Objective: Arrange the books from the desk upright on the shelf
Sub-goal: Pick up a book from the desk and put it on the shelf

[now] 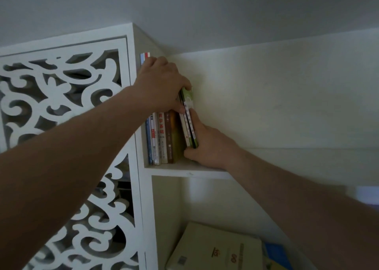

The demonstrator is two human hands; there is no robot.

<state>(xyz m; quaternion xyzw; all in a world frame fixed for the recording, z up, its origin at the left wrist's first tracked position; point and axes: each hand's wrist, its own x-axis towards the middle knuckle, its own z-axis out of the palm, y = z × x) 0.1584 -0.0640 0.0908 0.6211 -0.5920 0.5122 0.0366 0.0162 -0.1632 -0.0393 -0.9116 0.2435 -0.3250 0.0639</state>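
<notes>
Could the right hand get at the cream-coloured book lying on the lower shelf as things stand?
Probably not right away. The right hand grips the thin green books on the upper shelf, so it is occupied. Once it lets go, the cream-coloured book lies uncovered below, with open space above it.

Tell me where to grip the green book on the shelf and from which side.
Grip the green book at its bare right cover and bottom corner, coming from the right. Its left face is packed against the other books, and only the right side is open. The right hand already holds it there, while the left hand steadies the top.
</notes>
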